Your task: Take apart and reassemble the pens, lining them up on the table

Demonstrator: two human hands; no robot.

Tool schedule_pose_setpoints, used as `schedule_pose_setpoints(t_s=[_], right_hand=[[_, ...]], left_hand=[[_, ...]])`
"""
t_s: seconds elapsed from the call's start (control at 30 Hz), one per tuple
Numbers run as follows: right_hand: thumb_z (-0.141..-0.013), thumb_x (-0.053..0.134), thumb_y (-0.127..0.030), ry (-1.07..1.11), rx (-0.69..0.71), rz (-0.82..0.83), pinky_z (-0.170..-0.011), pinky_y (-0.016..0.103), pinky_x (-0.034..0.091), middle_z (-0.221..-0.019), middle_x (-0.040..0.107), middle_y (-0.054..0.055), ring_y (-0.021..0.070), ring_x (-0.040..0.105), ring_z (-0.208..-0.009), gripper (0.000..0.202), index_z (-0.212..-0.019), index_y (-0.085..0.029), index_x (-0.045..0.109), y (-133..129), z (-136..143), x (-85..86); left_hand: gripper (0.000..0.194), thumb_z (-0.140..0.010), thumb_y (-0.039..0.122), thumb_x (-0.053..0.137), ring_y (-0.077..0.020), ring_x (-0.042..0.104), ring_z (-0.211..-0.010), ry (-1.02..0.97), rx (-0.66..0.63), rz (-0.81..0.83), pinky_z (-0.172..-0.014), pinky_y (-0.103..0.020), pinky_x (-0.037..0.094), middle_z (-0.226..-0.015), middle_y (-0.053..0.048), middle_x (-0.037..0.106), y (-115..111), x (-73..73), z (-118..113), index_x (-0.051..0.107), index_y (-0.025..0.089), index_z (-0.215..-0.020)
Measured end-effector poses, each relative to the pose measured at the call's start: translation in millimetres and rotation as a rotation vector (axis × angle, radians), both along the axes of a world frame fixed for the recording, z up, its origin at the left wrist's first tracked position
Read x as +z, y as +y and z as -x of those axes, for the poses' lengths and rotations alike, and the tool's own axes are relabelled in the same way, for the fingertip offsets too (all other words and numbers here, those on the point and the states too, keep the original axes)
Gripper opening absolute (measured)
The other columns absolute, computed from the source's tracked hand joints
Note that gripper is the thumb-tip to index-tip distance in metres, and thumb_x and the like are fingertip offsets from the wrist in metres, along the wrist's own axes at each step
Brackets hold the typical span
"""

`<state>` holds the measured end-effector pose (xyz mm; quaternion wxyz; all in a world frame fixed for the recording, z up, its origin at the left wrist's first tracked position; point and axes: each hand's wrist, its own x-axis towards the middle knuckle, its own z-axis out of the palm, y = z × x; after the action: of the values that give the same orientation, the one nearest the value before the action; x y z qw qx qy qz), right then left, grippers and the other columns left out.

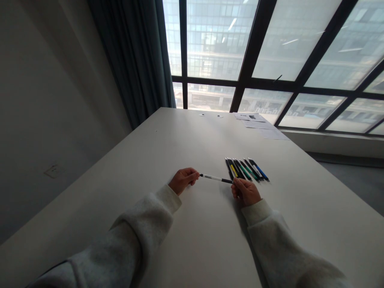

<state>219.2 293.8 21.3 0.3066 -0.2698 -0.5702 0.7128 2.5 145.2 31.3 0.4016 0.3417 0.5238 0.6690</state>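
Between my two hands a white and black pen [213,177] is held lengthwise, nearly level above the table. My left hand [184,180] pinches its left end between thumb and fingertips. The dark right end sits in the closed fingers of my right hand [245,191]. Just beyond my right hand lies a row of several pens [246,169], side by side, mostly black with yellow, green, white and blue parts. My right hand hides the near ends of some of them.
The white table [120,192] stretches away toward the window [216,44]. Paper sheets [255,125] lie at its far right corner, and two small white pieces [202,115] near its far edge. A dark curtain [141,60] hangs beyond the left side.
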Motion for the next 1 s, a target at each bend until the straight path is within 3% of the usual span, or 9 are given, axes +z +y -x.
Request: schedule_pose_setpoints(t_s=[0.23, 0.4, 0.7, 1.0], right_hand=[[-0.074, 0.064, -0.064, -0.073, -0.010, -0.081, -0.030, 0.018, 0.026, -0.039, 0.047, -0.002, 0.0061, 0.039, -0.030, 0.056, -0.050, -0.015, 0.053, -2.1, 1.0, 0.8], [-0.074, 0.063, -0.066, -0.094, -0.046, -0.100, -0.028, 0.017, 0.021, -0.039, 0.046, -0.003, 0.0053, 0.035, -0.029, 0.055, -0.053, -0.015, 0.054, -3.5, 0.9, 2.6], [-0.070, 0.073, -0.056, 0.005, -0.093, -0.136, -0.030, 0.020, 0.034, -0.052, 0.054, -0.001, 0.0083, 0.044, -0.037, 0.042, -0.066, -0.015, 0.063, -2.6, 1.9, 3.9], [-0.070, 0.076, -0.048, 0.053, -0.080, -0.154, -0.033, 0.020, 0.038, -0.055, 0.057, -0.001, 0.0080, 0.048, -0.039, 0.034, -0.064, -0.016, 0.063, -1.2, 1.4, 2.8]], left_hand=[[0.036, -0.071, 0.047, 0.070, -0.0065, 0.043, -0.048, 0.064, -0.032, 0.054, -0.045, -0.020, 0.029, -0.059, 0.002, 0.054, -0.9, 0.7, -3.2, 0.059, 0.013, -0.067], [0.036, -0.074, 0.047, 0.069, -0.0065, 0.042, -0.047, 0.094, -0.019, 0.055, -0.044, -0.020, 0.029, -0.057, 0.002, 0.053, -1.2, 1.7, -3.8, 0.060, 0.013, -0.067], [0.030, -0.071, 0.041, 0.074, -0.0073, 0.045, -0.049, 0.102, 0.041, -0.027, -0.047, -0.021, 0.034, -0.059, 0.002, 0.055, 0.7, 2.7, -4.1, 0.062, 0.013, -0.074], [0.028, -0.072, 0.038, 0.076, -0.0074, 0.046, -0.050, 0.071, 0.030, -0.059, -0.049, -0.021, 0.033, -0.054, 0.004, 0.052, 2.0, -7.1, 1.6, 0.063, 0.015, -0.081]])
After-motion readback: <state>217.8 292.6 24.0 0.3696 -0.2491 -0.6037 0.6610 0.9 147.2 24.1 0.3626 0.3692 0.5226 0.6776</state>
